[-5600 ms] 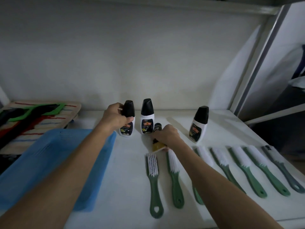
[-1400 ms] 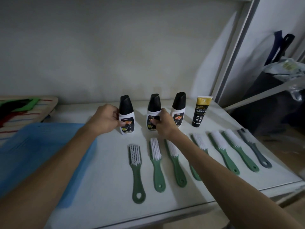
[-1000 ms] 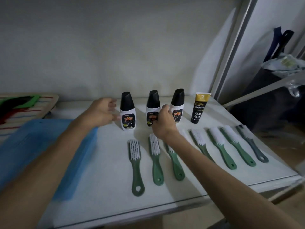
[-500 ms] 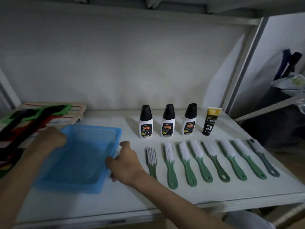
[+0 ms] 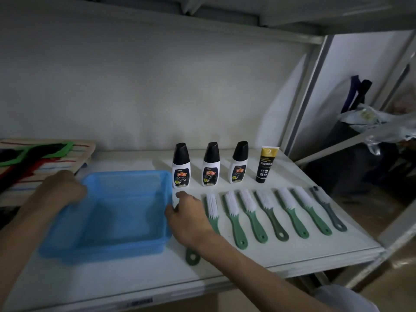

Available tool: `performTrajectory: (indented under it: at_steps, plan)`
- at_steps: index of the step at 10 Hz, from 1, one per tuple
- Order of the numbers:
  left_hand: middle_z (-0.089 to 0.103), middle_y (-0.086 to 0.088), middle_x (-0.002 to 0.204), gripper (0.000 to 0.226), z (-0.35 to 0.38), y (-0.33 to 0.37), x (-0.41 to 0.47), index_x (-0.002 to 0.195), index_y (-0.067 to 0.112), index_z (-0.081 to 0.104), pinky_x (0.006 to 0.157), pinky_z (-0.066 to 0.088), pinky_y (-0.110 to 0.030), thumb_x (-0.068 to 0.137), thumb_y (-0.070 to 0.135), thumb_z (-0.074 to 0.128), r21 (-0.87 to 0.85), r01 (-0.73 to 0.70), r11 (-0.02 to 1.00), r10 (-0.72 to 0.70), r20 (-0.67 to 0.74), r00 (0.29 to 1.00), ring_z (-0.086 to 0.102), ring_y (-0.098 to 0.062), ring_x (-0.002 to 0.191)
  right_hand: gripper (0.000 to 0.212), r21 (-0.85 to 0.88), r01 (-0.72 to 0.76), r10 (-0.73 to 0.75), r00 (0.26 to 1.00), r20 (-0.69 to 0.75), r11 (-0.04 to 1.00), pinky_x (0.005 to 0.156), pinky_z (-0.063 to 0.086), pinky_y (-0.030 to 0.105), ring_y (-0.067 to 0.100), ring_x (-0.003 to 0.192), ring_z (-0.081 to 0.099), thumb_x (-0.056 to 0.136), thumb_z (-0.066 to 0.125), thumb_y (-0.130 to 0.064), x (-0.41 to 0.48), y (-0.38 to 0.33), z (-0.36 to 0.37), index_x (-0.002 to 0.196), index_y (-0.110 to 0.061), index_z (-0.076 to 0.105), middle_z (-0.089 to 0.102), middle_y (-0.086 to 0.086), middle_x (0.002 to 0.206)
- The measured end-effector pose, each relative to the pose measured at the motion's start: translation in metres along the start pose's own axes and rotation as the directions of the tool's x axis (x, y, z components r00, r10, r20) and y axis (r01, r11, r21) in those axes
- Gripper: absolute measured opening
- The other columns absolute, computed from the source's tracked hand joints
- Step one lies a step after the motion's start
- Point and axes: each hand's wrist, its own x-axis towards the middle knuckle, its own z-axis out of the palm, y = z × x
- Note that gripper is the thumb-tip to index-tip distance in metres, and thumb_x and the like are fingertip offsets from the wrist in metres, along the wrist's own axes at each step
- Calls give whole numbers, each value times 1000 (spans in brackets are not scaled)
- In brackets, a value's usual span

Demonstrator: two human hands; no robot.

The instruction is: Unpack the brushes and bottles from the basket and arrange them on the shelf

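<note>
An empty blue basket [image 5: 126, 242] sits on the left of the white shelf [image 5: 258, 257]. My left hand [image 5: 60, 190] grips its left rim and my right hand [image 5: 189, 217] holds its right rim. Behind stand three white bottles with black caps [image 5: 210, 165] and a black and yellow tube [image 5: 266, 164] in a row. In front of them lie several green brushes [image 5: 252, 215] with white bristles, side by side, and one grey brush [image 5: 327, 208] at the far right. My right arm covers part of the leftmost brush [image 5: 192, 256].
A striped board with green and black items [image 5: 42, 158] lies at the far left, just behind the basket. A metal shelf post [image 5: 308, 95] rises at the back right. Dark bags [image 5: 360, 136] stand beyond the shelf's right edge.
Both hands left the bottles and came down onto the basket's two rims. The basket has shifted slightly right, toward the leftmost bottle.
</note>
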Motion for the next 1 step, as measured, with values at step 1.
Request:
performTrajectory:
  at_steps: [1]
  plan:
    - [64,-25,107,45,-7,4,5,114,3,63,81,51,-40,72,19,65,-111,-126,986,112,-124,986,62,-38,93,25,-160,128,-153,975,-158,979,77,52,42,37,89,60,96,42,-27,-12,-4,-21,98,-8,58,62,15,101]
